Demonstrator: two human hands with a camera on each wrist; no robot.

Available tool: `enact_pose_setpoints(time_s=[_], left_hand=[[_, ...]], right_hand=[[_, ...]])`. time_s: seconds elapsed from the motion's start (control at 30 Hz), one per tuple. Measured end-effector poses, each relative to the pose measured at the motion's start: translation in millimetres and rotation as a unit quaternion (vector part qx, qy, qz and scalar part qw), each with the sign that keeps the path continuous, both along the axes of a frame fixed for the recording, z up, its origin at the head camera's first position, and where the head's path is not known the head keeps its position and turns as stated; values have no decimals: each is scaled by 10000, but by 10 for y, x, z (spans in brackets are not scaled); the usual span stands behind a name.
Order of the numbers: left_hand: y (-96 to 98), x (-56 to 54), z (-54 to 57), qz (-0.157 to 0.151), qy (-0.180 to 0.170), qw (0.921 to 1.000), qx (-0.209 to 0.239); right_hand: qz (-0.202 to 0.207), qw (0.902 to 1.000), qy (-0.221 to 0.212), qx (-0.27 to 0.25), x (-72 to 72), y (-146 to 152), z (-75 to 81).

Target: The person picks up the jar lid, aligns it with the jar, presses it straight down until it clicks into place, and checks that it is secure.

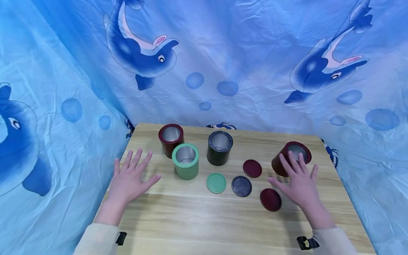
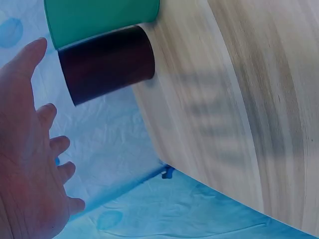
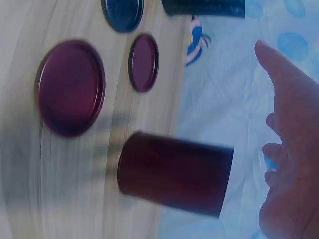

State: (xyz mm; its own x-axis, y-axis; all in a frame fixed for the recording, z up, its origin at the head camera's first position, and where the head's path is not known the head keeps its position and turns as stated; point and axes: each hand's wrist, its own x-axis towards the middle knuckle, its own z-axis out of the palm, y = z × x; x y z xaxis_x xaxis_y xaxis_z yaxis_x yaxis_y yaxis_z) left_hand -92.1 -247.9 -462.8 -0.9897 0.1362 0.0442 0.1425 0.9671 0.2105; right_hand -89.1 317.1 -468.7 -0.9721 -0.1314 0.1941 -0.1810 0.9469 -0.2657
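Observation:
My left hand [image 1: 129, 180] hovers palm down with spread fingers, left of a green canister [image 1: 188, 171] and a dark red canister [image 1: 172, 147]. My right hand [image 1: 299, 184], also spread, hangs above the table and partly covers a second dark red canister [image 1: 280, 165] in the head view. Between the hands stands a black canister [image 1: 218, 154]. All these canisters are uncovered at the top. Loose lids lie on the wood: green [image 1: 216, 182], black [image 1: 241, 186], and two dark red ones, the farther lid [image 1: 252, 168] and the nearer lid [image 1: 270, 199]. Neither hand holds anything.
The wooden table [image 1: 191, 223] extends toward the person below the lids. Blue curtains with dolphin prints [image 1: 242, 106] enclose its back and sides. The green and left red canisters stand close together.

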Motion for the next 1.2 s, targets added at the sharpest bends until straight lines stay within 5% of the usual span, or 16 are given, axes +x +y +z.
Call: enact_pose_setpoints(time_s=[0.2, 0.43, 0.9, 1.2], left_hand=[[122, 103, 68, -233, -145, 9996, -60], [279, 219, 13, -555, -76, 9984, -84], [577, 368, -310, -1004, -247, 9946, -49], [857, 404, -455, -1354, -653, 9886, -2]], right_hand=[[486, 9987, 162, -20, -99, -269, -19], [840, 9964, 78, 10, -206, -551, -135], [1662, 9856, -216, 225, -315, -929, -494], [1882, 9805, -477, 303, -328, -1065, -707]])
